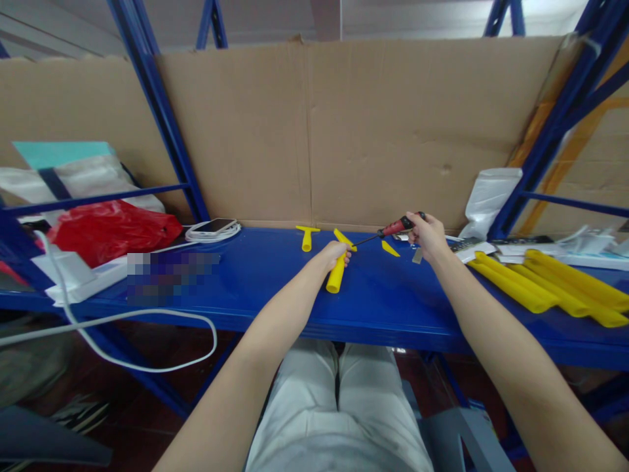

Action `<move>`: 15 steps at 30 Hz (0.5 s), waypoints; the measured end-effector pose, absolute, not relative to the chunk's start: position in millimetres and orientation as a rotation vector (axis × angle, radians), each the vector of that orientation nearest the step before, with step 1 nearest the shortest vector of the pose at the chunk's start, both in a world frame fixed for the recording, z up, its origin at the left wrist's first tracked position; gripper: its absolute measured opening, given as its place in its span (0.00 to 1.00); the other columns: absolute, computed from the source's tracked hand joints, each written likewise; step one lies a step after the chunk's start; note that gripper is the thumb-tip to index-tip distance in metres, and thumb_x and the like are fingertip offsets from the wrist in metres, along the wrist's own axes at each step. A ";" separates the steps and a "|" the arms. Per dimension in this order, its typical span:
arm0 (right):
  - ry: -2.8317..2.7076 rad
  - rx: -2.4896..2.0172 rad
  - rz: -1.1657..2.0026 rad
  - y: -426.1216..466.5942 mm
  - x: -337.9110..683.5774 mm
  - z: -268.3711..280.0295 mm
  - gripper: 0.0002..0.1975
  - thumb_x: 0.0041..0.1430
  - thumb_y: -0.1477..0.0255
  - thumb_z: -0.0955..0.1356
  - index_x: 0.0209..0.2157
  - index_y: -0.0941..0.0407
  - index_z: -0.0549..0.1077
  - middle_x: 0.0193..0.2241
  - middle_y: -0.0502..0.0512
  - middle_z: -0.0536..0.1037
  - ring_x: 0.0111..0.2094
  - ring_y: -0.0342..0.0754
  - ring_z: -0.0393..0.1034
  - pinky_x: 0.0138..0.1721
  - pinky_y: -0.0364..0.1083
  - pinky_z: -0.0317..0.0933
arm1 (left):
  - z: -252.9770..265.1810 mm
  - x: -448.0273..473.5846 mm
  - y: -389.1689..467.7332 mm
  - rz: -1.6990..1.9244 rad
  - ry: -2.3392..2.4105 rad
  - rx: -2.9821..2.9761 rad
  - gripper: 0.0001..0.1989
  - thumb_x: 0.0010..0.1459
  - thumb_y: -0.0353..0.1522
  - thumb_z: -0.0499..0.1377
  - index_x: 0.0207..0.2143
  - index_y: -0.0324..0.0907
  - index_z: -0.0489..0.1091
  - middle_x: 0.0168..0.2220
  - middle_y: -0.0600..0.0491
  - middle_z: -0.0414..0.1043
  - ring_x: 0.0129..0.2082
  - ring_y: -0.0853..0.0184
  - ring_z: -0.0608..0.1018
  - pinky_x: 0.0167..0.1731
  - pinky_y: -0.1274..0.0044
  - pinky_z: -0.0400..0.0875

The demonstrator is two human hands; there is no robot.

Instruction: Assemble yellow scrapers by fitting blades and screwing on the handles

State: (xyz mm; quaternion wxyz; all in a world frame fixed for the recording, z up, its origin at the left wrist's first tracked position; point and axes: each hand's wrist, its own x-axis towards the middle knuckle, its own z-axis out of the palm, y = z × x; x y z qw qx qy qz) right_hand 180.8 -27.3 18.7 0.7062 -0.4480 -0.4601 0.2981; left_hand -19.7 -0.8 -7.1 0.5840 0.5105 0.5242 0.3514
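My left hand (339,252) is closed around a yellow T-shaped piece (335,277), whose round tube end points toward me and lies low over the blue shelf. In my right hand (426,235) is a screwdriver (396,227) with a red and black handle. Its dark shaft runs left and down to the crosspiece of the yellow part, close to my left fingers. Whether the tip sits in a screw cannot be made out. A second yellow T-shaped piece (307,240) stands behind and to the left. A small flat yellow piece (390,248) lies right of the shaft.
Several yellow tubes (521,287) lie at the right. A clear plastic bag (486,203) leans by the blue post. On the left are a phone (215,227) on a coiled white cable, a red plastic bag (115,229) and a white power strip (101,278). Cardboard (368,131) closes off the back.
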 end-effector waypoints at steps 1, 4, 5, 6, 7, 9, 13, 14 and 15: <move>-1.020 -0.996 0.661 -27.3 180.7 18.6 0.14 0.44 0.65 0.72 0.25 0.57 0.63 0.12 0.40 0.57 0.09 0.35 0.53 0.10 0.38 0.46 | -7.1 -19.8 -0.8 0.821 1.226 1.191 0.05 0.57 0.23 0.49 0.33 0.36 0.63 0.14 0.61 0.55 0.11 0.76 0.59 0.14 0.82 0.53; -1.015 -0.994 0.665 -27.2 180.6 18.6 0.15 0.43 0.65 0.72 0.24 0.56 0.63 0.11 0.40 0.57 0.09 0.35 0.53 0.09 0.37 0.46 | -7.2 -19.9 -0.7 0.822 1.232 1.190 0.05 0.57 0.24 0.49 0.33 0.36 0.63 0.14 0.61 0.55 0.11 0.76 0.59 0.15 0.82 0.53; -1.015 -0.991 0.665 -27.0 180.6 18.5 0.15 0.43 0.65 0.72 0.24 0.56 0.63 0.11 0.40 0.57 0.09 0.35 0.53 0.09 0.37 0.46 | -7.2 -19.9 -0.7 0.822 1.233 1.191 0.04 0.58 0.24 0.49 0.33 0.36 0.63 0.14 0.61 0.55 0.11 0.76 0.59 0.15 0.82 0.53; -1.015 -0.991 0.662 -26.8 180.7 18.4 0.15 0.43 0.65 0.72 0.24 0.56 0.63 0.11 0.40 0.57 0.09 0.35 0.53 0.09 0.37 0.46 | -7.2 -19.9 -0.8 0.822 1.232 1.192 0.04 0.58 0.24 0.49 0.33 0.36 0.63 0.14 0.61 0.55 0.11 0.76 0.59 0.15 0.82 0.53; -1.014 -0.991 0.655 -26.4 180.7 18.3 0.15 0.43 0.65 0.72 0.23 0.56 0.63 0.11 0.39 0.56 0.09 0.35 0.53 0.09 0.37 0.46 | -7.1 -19.9 -0.9 0.821 1.231 1.194 0.04 0.58 0.24 0.50 0.33 0.36 0.63 0.14 0.61 0.55 0.11 0.76 0.59 0.15 0.82 0.53; -1.007 -0.998 0.634 -25.6 180.7 18.0 0.16 0.43 0.64 0.72 0.22 0.56 0.62 0.10 0.39 0.56 0.09 0.35 0.52 0.09 0.37 0.45 | -6.8 -19.9 -1.3 0.819 1.228 1.197 0.04 0.58 0.24 0.49 0.33 0.36 0.63 0.14 0.61 0.55 0.11 0.77 0.59 0.15 0.82 0.53; -0.992 -1.006 0.611 -24.7 180.6 17.6 0.17 0.43 0.64 0.73 0.20 0.56 0.61 0.09 0.40 0.55 0.08 0.35 0.51 0.08 0.37 0.44 | -6.1 -19.8 -2.2 0.816 1.229 1.193 0.04 0.58 0.24 0.49 0.33 0.37 0.62 0.14 0.61 0.55 0.11 0.77 0.59 0.14 0.83 0.53; -0.992 -1.004 0.610 -24.7 180.6 17.5 0.18 0.43 0.63 0.73 0.20 0.56 0.61 0.09 0.40 0.55 0.08 0.35 0.51 0.08 0.37 0.44 | -6.0 -19.8 -2.4 0.816 1.230 1.193 0.04 0.58 0.24 0.49 0.32 0.37 0.62 0.14 0.61 0.55 0.11 0.77 0.59 0.14 0.83 0.53; -0.991 -1.004 0.608 -24.8 180.8 17.4 0.18 0.42 0.63 0.73 0.20 0.56 0.61 0.09 0.40 0.55 0.08 0.35 0.51 0.08 0.37 0.45 | -6.0 -19.8 -2.5 0.817 1.230 1.193 0.05 0.58 0.24 0.49 0.32 0.37 0.62 0.13 0.61 0.55 0.11 0.77 0.58 0.14 0.83 0.53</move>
